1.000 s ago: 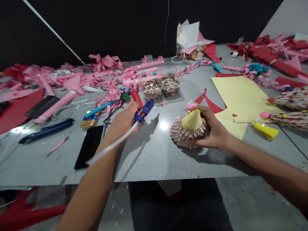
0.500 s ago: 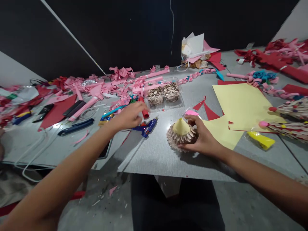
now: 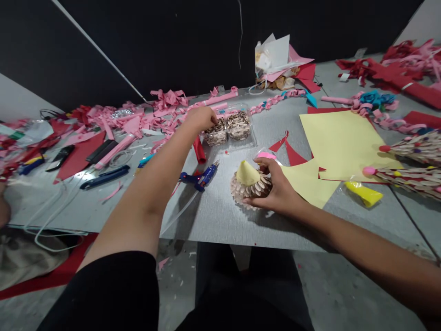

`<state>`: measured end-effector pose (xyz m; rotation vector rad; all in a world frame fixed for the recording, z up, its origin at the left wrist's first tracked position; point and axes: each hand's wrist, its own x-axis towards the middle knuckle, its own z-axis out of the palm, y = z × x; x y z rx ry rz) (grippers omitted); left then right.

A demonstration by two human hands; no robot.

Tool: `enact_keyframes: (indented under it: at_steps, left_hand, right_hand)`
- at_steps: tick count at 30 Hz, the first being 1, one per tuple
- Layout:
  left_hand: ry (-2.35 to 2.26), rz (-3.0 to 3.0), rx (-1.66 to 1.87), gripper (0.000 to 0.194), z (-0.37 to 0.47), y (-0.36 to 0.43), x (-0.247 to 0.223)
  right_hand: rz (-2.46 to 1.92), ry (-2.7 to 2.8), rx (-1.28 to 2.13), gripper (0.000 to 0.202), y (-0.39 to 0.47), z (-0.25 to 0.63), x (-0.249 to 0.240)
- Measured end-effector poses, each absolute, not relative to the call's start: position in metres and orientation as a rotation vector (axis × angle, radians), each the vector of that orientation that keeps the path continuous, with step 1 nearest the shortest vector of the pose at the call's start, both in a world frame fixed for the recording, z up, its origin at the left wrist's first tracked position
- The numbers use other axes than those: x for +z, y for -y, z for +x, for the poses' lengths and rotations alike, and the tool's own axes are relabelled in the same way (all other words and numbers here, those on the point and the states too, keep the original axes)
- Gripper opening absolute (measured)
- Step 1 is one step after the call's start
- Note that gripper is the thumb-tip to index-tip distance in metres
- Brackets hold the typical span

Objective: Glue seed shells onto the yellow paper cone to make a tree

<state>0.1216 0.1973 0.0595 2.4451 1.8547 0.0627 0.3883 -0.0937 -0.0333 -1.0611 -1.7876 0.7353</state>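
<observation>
My left hand [image 3: 204,119] reaches over the left compartment of a clear plastic box [image 3: 237,125] filled with small brown-and-white flakes. Its fingers are bent down at the flakes, and what they pinch, if anything, is too small to make out. My right hand [image 3: 275,186] is wrapped round the right side of a small cone [image 3: 248,174], which stands upright with a yellow paper tip and rows of pale flakes round its lower part. Left of the cone lies a blue glue gun [image 3: 203,177], touched by neither hand.
Yellow paper sheets [image 3: 341,145] and red scraps [image 3: 294,154] lie right of the cone. Two flake-covered cones [image 3: 409,177] rest at the far right. A red roll [image 3: 199,149] is near the box. Pink paper strips [image 3: 134,120] and a blue cutter [image 3: 105,177] are on the left.
My left hand has moved forward from above the glue gun to the flakes in the box. My right hand keeps its hold on the cone. The view has shifted slightly.
</observation>
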Motion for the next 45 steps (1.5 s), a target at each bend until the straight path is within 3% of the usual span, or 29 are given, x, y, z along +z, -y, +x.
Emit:
enact_keyframes:
  at_steps: [8,12,18,23,28,31,39,45]
  left_hand:
    - [-1.794,2.448,0.17,0.022,0.125,-0.187,0.066]
    - [-1.717,2.434,0.284,0.013,0.127,-0.169,0.083]
    - [-1.547,2.405,0.55,0.038,0.109,-0.12,0.104]
    - [-1.669,2.283,0.667,0.03,0.089,-0.126,0.092]
    - [-1.673,2.243,0.823,0.009,0.081,-0.131,0.086]
    - [-1.555,2.239,0.989,0.007,0.081,-0.089,0.088]
    - [-1.201,2.626,1.525,0.011,0.124,0.125,0.057]
    - [-1.164,2.732,1.793,0.023,0.164,0.147,0.0]
  right_hand:
    - [-1.054,1.771,0.766,0.1,0.091,0.387,-0.033]
    - [-1.054,1.781,0.772,0.101,0.092,0.388,-0.033]
    - [-1.05,1.789,0.765,0.1,0.092,0.388,-0.035]
    - [-1.063,1.78,0.776,0.1,0.091,0.388,-0.035]
    - [-1.033,1.793,0.774,0.098,0.091,0.389,-0.036]
    - [-1.015,1.792,0.759,0.095,0.091,0.389,-0.036]
    - [-0.995,1.81,0.744,0.098,0.091,0.388,-0.033]
    - [-0.988,1.817,0.755,0.095,0.095,0.387,-0.032]
